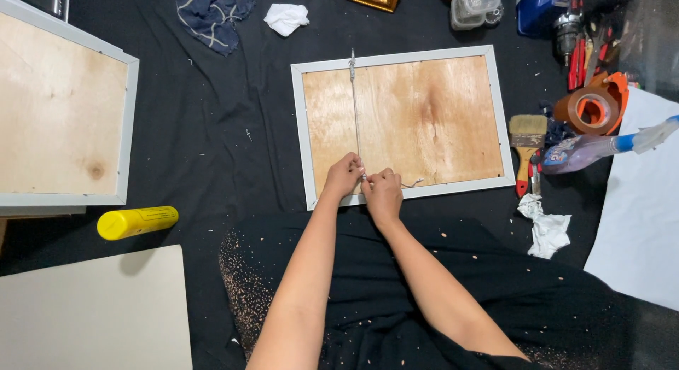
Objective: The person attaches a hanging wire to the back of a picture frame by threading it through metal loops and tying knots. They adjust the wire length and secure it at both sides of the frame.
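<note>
- Stretching forward over a black cloth (212, 151) speckled with pale chips: two bare forearms, nearest the camera.
- Pinching a thin metal wire (355, 108) at the near rail of a white picture frame (403, 122): left hand (344, 176), fingers curled shut around the wire.
- Pressing close beside it, knuckles almost touching: right hand (383, 192), closed on the loose wire end, which is curling out to the right along the rail.
- Running from the hands straight up across the plywood back to a small fitting on the far rail: the same wire.
- Lying face down on the cloth, directly ahead: the frame.
- Lying just right of the frame: a paintbrush (527, 140), a tape roll (593, 108), a spray bottle (601, 147) and a crumpled white rag (546, 227).
- Resting off to the left: a yellow tube (136, 222) and a second framed board (60, 108).
- Sitting beyond the frame's far edge: a blue cloth (212, 13).
</note>
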